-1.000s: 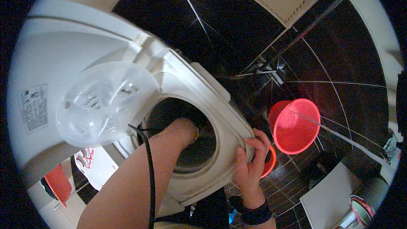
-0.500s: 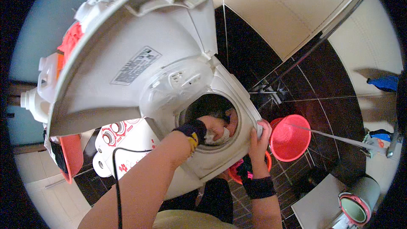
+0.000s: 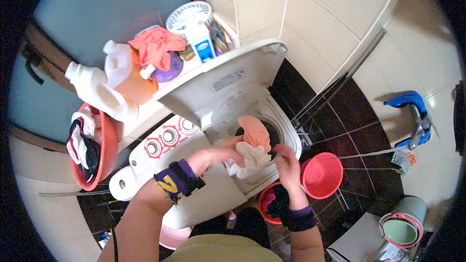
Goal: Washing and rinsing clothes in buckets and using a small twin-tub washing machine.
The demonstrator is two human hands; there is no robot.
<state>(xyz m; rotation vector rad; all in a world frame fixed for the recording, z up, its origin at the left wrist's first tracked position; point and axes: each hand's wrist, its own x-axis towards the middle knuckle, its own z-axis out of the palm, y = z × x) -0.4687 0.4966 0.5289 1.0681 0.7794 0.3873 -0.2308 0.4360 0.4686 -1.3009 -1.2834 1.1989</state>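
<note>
My left hand point(image 3: 227, 152) is closed on a bundle of damp-looking clothes, a white garment point(image 3: 251, 159) with a peach garment point(image 3: 253, 132) against it. The bundle is over the round spin tub point(image 3: 277, 138) of a white twin-tub washing machine point(image 3: 199, 187) and hides part of the opening. To the right of the bundle my right hand point(image 3: 289, 169) is apart from it, with fingers spread and nothing visible in them. The raised lid point(image 3: 228, 75) leans back behind the tub. Both wrists wear dark bands.
Bottles, including a jug of orange liquid point(image 3: 127, 75), stand on the ledge behind the machine. A red basin of laundry point(image 3: 109, 150) is at left. A pink-red bucket point(image 3: 321, 175) and a red tub with dark clothes point(image 3: 270, 204) stand at right. A grey bin point(image 3: 410, 208) is farther right.
My left hand has come up out of the spin tub with the white and peach garments. My right hand has let go of the machine's rim and moved toward the bundle. The view has shifted.
</note>
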